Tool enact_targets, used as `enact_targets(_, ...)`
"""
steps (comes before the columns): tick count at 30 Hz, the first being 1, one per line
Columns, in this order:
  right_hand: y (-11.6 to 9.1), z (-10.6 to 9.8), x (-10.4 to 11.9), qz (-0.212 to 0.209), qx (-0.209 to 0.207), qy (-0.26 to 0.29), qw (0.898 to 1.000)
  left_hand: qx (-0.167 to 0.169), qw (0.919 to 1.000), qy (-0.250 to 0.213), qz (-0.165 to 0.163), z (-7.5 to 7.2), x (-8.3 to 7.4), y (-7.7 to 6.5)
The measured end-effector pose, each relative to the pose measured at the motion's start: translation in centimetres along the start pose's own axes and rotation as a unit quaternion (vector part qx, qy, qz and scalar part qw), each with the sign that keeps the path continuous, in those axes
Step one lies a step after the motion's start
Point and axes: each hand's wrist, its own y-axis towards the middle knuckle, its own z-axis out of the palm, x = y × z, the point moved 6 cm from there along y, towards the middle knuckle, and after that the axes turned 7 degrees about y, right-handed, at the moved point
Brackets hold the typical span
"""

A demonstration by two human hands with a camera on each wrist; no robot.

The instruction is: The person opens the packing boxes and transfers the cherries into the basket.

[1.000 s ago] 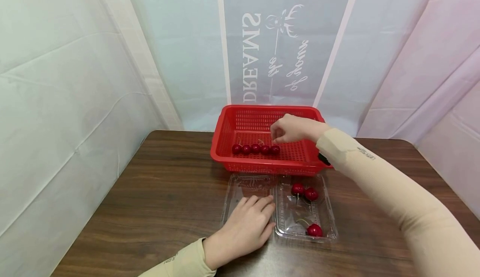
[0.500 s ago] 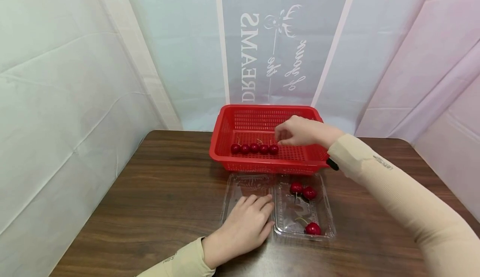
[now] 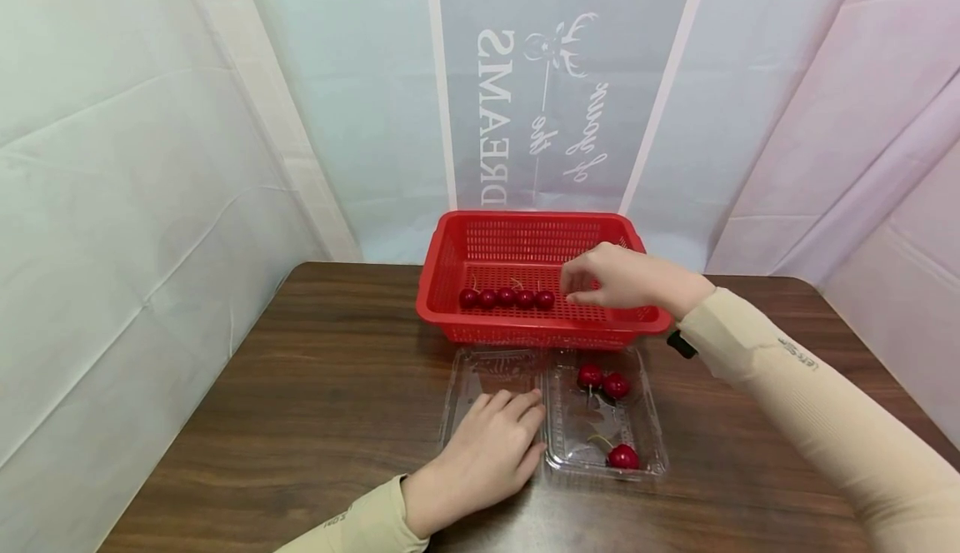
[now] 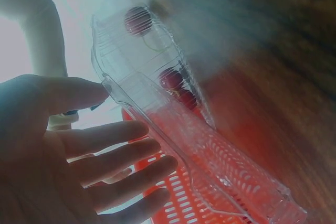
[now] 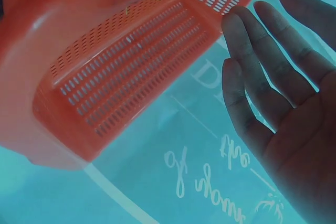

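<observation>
Cherries in a row inside the red basket, just left of the right grip, fingers loosely apart

right hand has shifted rightward, apparently loosened

Soft, even light fills the head view, with a pale sheen on the counter just beside the left hand. The left wrist view is hazy, blown out behind that darkened hand; the right wrist view has a blue-green cast, the right hand shaded.
</observation>
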Motion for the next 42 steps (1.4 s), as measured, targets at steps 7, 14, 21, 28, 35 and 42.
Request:
enact_targets(7,-1.4,0.0,0.7,-0.007,-0.021,0.003,1.000,0.000,1.0000,-0.001,0.000,0.0,-0.1,0.0)
enact_targets(14,-2.2,0.4,0.9,-0.013,-0.030,-0.004,0.999,0.009,0.9999,-0.005,0.000,-0.1,-0.1,0.0)
enact_targets(21,-3.0,0.6,1.3,-0.014,-0.042,-0.007,0.999,0.010,0.9999,-0.006,-0.002,-0.2,0.0,0.0)
enact_targets(28,-4.0,0.9,1.9,-0.033,-0.037,-0.010,0.999,0.011,0.9999,-0.007,-0.001,-0.1,0.0,0.0)
enact_targets(35,-4.7,1.2,2.7,-0.047,-0.039,-0.018,0.998,0.014,0.9999,-0.008,-0.001,0.0,0.0,0.1)
enact_targets(42,-5.7,1.8,3.3,-0.059,-0.037,-0.015,0.997,0.017,0.9998,-0.014,-0.001,-0.1,0.0,0.1)
